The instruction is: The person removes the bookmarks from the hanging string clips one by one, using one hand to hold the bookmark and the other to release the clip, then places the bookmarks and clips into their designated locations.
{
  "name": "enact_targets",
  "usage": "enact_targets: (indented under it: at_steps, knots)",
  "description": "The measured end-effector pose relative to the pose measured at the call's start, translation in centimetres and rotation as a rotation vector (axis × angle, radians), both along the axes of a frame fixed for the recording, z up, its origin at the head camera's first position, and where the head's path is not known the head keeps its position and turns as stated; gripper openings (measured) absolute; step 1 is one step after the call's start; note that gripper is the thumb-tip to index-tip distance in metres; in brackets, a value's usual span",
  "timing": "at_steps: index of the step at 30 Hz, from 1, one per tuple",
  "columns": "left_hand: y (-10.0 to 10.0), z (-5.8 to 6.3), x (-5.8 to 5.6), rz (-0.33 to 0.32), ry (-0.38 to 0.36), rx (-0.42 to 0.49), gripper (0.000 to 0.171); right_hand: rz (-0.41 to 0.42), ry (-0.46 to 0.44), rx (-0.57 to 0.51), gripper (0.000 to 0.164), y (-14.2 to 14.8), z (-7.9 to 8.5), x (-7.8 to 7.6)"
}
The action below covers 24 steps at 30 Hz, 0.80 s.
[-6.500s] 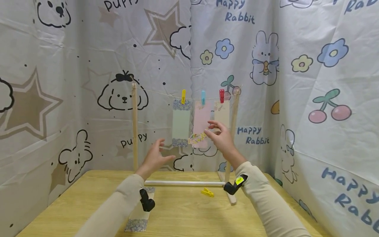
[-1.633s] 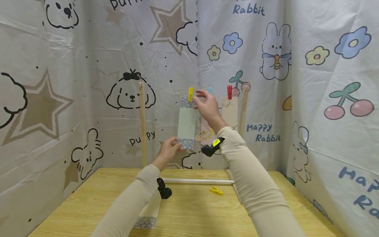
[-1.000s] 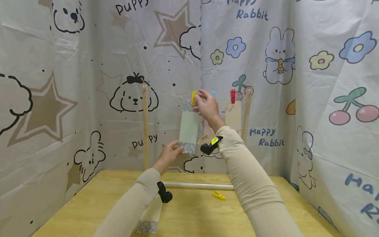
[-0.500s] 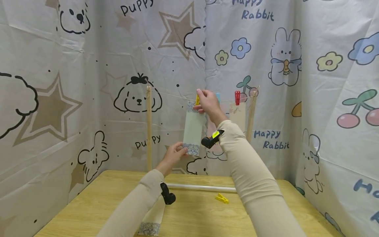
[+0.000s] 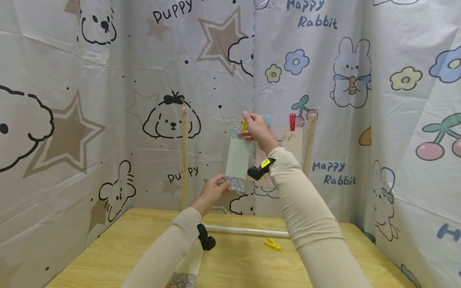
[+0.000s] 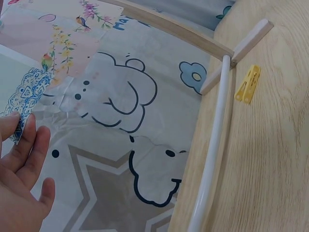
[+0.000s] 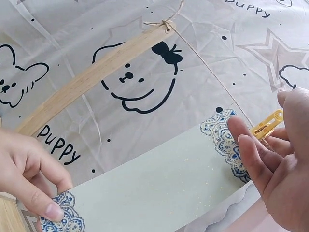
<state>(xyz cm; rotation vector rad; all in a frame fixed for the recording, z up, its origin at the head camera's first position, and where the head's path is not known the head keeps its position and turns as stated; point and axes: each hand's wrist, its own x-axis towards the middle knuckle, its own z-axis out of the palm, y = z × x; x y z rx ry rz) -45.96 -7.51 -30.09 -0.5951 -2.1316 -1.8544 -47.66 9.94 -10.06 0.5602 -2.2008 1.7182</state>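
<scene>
A pale green paper card (image 5: 237, 158) with blue lace-patterned ends hangs tilted from the string line. My left hand (image 5: 211, 192) pinches its lower left corner between thumb and fingers, as the left wrist view also shows. At the card's upper end my right hand (image 5: 257, 130) curls round a yellow clothespin (image 7: 267, 124), its middle fingers against the lace edge. A pink card (image 5: 262, 158), partly hidden by my right hand and wrist, hangs from a light blue clothespin (image 5: 268, 121). Farther right, a cream card (image 5: 292, 140) hangs under a red clothespin (image 5: 292, 121).
Wooden posts (image 5: 185, 160) carry the string, with a white rod (image 5: 248, 231) between their bases. A loose yellow clothespin (image 5: 272, 244) lies on the wooden table (image 5: 237, 268). Another lace-ended card (image 5: 185, 276) lies partly under my left forearm. Printed curtains (image 5: 144, 56) surround the table.
Both hands have come from apart to the green card: left at its lower corner, right at its clothespin. In the last second my right thumb has closed onto the clothespin; the view shifts slightly.
</scene>
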Motion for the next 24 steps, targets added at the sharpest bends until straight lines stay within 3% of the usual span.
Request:
enact_targets:
  at_steps: [7, 13, 24]
  knots:
    - [-0.21, -0.31, -0.1, 0.009, -0.003, -0.011, 0.016, 0.017, -0.021, -0.019, 0.057, -0.26, 0.12, -0.07]
    - [-0.02, -0.02, 0.56, 0.013, -0.005, -0.007, 0.02, -0.001, -0.054, -0.033, 0.052, -0.41, 0.22, -0.12]
    - [-0.08, -0.36, -0.15, 0.018, -0.001, -0.019, 0.024, 0.028, -0.035, -0.014, 0.045, -0.11, 0.21, -0.3]
